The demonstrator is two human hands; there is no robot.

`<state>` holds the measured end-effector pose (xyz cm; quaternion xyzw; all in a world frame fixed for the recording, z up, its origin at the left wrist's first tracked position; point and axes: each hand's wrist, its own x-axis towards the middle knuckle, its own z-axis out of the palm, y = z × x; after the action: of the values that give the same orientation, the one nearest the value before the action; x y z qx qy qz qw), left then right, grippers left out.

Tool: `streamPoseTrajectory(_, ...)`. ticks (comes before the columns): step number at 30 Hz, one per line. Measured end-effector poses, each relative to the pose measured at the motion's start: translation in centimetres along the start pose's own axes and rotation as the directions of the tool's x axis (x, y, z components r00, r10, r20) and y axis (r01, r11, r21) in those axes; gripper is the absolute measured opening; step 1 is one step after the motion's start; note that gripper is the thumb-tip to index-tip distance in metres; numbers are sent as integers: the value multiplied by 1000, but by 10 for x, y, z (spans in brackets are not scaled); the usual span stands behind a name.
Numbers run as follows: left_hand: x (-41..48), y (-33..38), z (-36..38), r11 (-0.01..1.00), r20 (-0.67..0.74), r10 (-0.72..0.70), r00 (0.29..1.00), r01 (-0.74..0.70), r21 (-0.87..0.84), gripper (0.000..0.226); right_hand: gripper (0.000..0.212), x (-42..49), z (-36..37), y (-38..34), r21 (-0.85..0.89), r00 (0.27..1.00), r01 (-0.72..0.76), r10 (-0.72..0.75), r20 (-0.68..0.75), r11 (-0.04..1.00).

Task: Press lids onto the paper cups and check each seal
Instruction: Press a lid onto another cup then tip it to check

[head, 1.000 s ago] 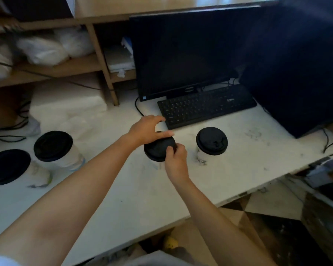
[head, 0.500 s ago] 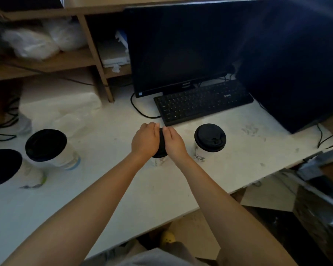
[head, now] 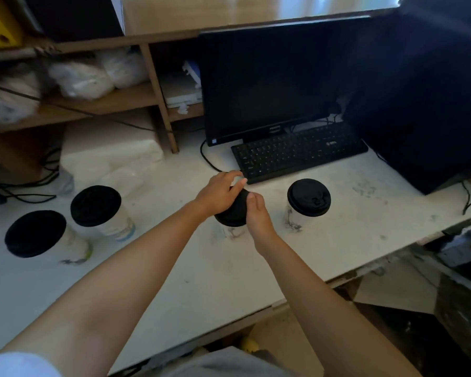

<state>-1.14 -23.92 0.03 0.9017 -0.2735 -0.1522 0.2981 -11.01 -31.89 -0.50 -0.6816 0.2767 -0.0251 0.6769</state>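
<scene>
A white paper cup (head: pixel 232 231) stands mid-table with a black lid (head: pixel 234 213) on top. My left hand (head: pixel 220 192) lies over the lid's far left side and my right hand (head: pixel 257 213) grips its right rim. Most of the cup body is hidden under the hands and lid. Another lidded cup (head: pixel 307 201) stands to the right, apart from my hands. Two more lidded cups (head: pixel 97 206) (head: pixel 37 235) stand at the left of the white table (head: pixel 174 281).
A black keyboard (head: pixel 299 152) and a dark monitor (head: pixel 278 77) sit just behind the cups. A large dark box (head: pixel 424 99) stands at the right. Wooden shelves (head: pixel 93 102) with white bags are at the back left. Cables (head: pixel 25 186) trail at the far left. The table's front edge runs diagonally at lower right.
Both hands stayed on the middle cup's lid; the right hand shifted from the front to the right rim, and the left hand moved over the top. The camera view shifted.
</scene>
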Motion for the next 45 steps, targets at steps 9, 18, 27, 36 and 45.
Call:
streamPoseTrajectory(9, 7, 3, -20, 895, -79, 126, 989, -79, 439, 54, 35, -26, -1, 32, 90, 992, -14, 3, 127, 996)
streamPoseTrajectory(18, -11, 11, 7, 864, -13, 123, 992, -101, 493, 51, 76, -1, -20, 59, -209, 908, 207, -107, 406, 956)
streamPoseTrajectory(27, -11, 10, 10, 828, -32, 138, 990, -97, 553, 50, 81, 44, -8, 74, -220, 885, 192, -72, 461, 956)
streamPoseTrajectory(36, -8, 9, -2, 835, 68, 253, 965, -254, 489, 53, 73, 36, 7, 86, -104, 938, 233, -195, 287, 967)
streamPoseTrajectory(45, -21, 15, 2, 932, -107, -164, 981, 189, 309, 55, 74, 6, 40, 92, -183, 954, 270, -288, -78, 945)
